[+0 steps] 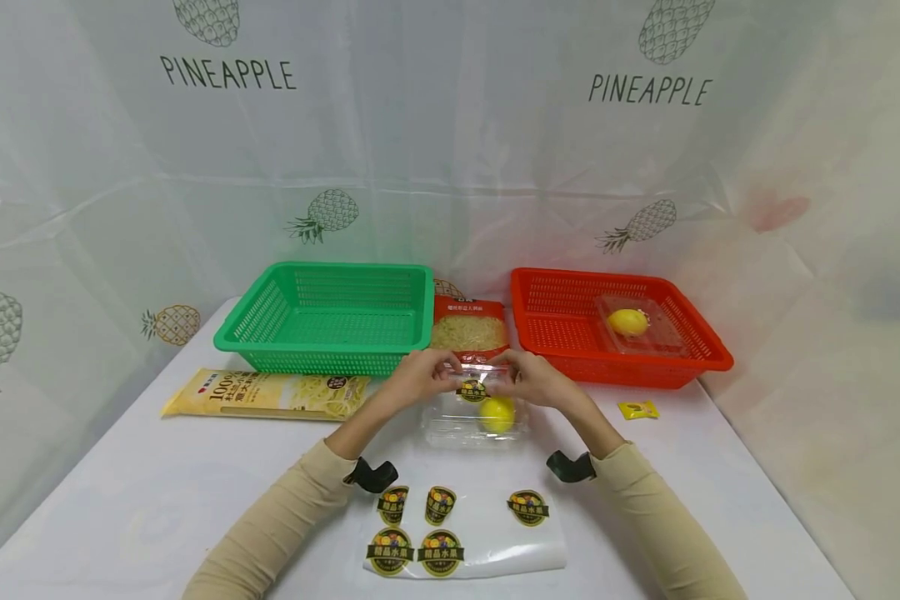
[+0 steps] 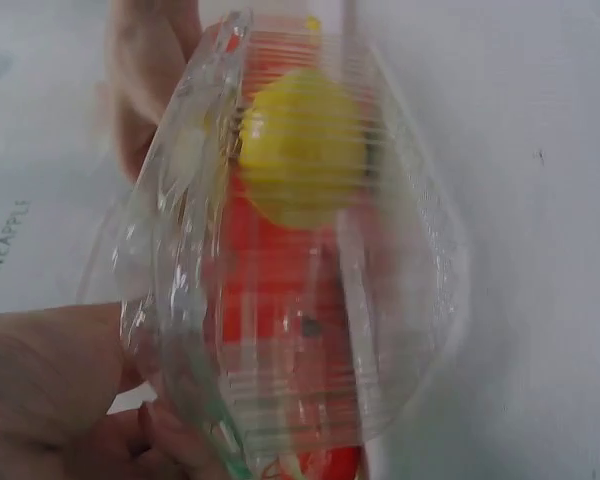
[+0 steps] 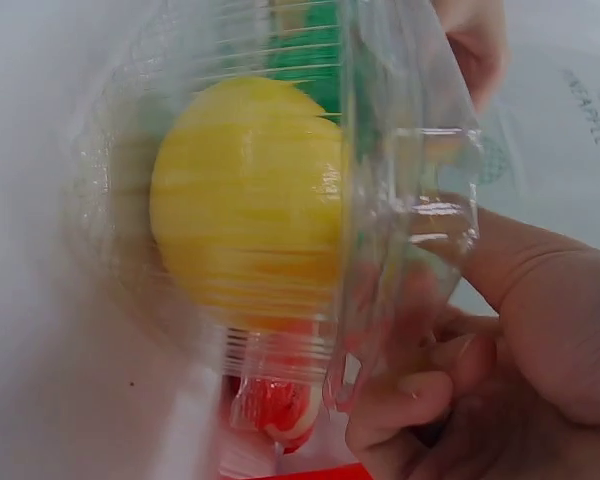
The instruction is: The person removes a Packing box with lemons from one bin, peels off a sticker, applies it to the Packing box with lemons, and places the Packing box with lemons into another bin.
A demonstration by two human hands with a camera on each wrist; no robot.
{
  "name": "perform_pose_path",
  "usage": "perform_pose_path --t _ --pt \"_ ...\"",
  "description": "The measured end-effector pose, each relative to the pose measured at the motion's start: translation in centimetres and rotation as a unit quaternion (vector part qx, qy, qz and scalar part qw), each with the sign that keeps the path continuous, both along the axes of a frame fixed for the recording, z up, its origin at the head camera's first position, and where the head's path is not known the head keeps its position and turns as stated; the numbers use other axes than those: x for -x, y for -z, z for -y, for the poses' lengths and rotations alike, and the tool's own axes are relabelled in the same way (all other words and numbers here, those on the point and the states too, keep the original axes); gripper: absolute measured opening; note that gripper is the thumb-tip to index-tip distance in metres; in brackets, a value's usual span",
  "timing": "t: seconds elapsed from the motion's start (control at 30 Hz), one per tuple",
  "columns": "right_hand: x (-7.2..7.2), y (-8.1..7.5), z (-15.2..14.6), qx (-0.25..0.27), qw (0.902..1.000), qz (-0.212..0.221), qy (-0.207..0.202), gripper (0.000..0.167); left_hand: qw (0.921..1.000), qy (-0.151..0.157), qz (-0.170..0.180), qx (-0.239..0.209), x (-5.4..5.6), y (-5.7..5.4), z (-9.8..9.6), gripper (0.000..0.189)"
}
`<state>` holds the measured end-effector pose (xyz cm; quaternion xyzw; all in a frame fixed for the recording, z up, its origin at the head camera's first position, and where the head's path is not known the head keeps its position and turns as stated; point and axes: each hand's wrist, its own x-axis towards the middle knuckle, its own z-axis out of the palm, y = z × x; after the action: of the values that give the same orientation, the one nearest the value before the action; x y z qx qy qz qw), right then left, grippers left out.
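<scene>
A clear plastic clamshell box (image 1: 450, 429) with a yellow lemon (image 1: 497, 414) inside is in the middle of the head view. On its lid is a round black-and-gold fruit label (image 1: 472, 390). My left hand (image 1: 420, 379) grips the far left part of the lid, thumb beside the label. At the far right part my right hand (image 1: 536, 379) does the same, fingers curled at the lid's edge. Through the ridged wall in the right wrist view the lemon (image 3: 245, 200) shows large, with the right hand (image 3: 540, 340) at the rim. The left hand (image 2: 70, 400) is at the rim in the left wrist view.
A green basket (image 1: 322, 362) stands at back left, a red basket (image 1: 607, 367) holding another boxed lemon (image 1: 628, 322) at back right. Between them lies a red pasta bag (image 1: 468, 329). A yellow pasta bag (image 1: 270, 395), a small yellow packet (image 1: 637, 410) and a label sheet (image 1: 487, 542) lie around.
</scene>
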<state>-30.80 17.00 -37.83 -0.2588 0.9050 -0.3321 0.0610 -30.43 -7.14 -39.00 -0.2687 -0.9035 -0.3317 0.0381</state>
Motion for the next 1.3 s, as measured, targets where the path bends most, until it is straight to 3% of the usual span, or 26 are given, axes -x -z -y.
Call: perform_pose_path --t 0.2,0.37,0.47,0.63,0.87,1.1,1.3 --pt "0.1 0.1 1.1 -0.045 0.9964 -0.042 0.058 0.042 0.9966 -0.071 -0.026 0.034 -0.3 0.0 -1.1 0.016" --pt "-0.1 -0.3 2.3 -0.106 0.9856 -0.054 0.12 0.046 0.9929 -0.101 -0.026 0.056 -0.2 0.0 -1.5 0.019" --pt "0.0 -0.3 2.2 -0.104 0.9865 -0.049 0.117 0.044 0.9942 -0.094 -0.022 0.047 0.0 0.1 -1.5 0.019" --pt "-0.1 -0.4 1.1 -0.047 0.9963 -0.03 0.066 0.04 0.9982 -0.06 -0.008 0.005 -0.1 -0.1 -1.0 0.016" --pt "-0.6 -0.5 0.6 -0.031 0.9987 -0.02 0.036 0.057 0.9971 -0.064 -0.033 0.023 -1.6 -0.6 -0.6 0.03" --pt "-1.7 -0.4 0.7 -0.039 0.9954 -0.042 0.077 0.068 0.9879 -0.083 -0.112 0.068 -3.6 -0.4 -0.3 0.05" --pt "-2.8 -0.4 0.6 -0.054 0.9889 -0.079 0.114 0.074 0.9891 -0.087 -0.072 0.094 -4.0 -0.6 0.0 0.063"
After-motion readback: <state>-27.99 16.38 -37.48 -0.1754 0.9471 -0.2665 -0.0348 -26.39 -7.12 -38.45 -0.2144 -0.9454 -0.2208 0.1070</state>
